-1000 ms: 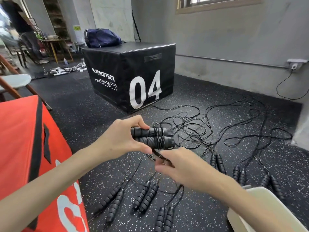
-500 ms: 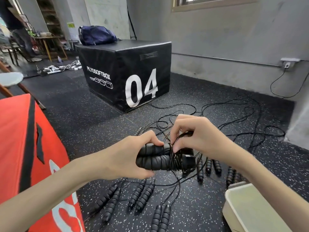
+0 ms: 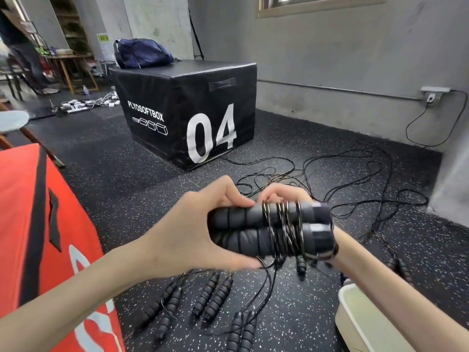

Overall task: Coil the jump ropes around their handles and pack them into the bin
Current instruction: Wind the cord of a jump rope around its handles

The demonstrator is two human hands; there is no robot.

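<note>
Two handles (image 3: 256, 229): held side by side above the floor, cord wound round them.
Floor (image 3: 132, 189): black speckled rubber; loose ropes (image 3: 330, 179) and handle pairs strewn.
Walls: grey concrete.
Black box (image 3: 187, 107): reads "PLYOSOFTBOX", "04".
Left hand (image 3: 187, 237): fingers clamped round the handles.
Right hand (image 3: 284, 196): mostly hidden behind the handles; fingers' state cannot be told.
Bin (image 3: 360, 323): pale, lower right.

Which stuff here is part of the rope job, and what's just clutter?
Job: held handles, cord wraps, left hand, right hand, floor ropes, white bin.
Clutter: black box, blue bag, red box, wall socket.
</note>
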